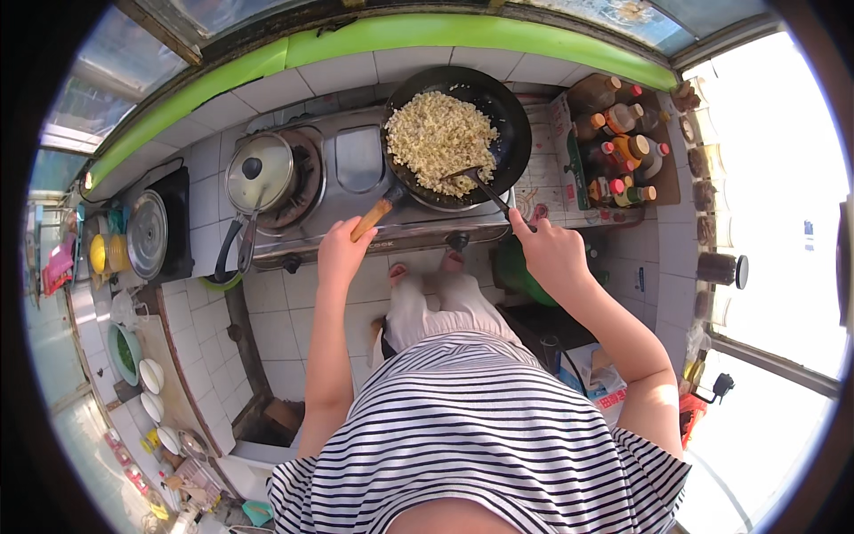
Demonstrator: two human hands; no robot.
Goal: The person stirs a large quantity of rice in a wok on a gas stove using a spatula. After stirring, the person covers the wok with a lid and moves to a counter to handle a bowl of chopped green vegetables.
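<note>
My left hand grips the wooden handle of a black wok, which sits on the right burner of a steel gas stove. My right hand is closed around the handle of a dark spatula. The spatula's blade dips into the near side of a heap of pale yellow, crumbly food, perhaps fried rice with egg. Most of the heap lies in the left part of the wok, with small bits scattered along its wall.
A glass-lidded pot stands on the left burner, its dark handle jutting toward me. Right of the wok is a cardboard box of sauce bottles. A round metal lid lies at far left. White bowls line the left counter.
</note>
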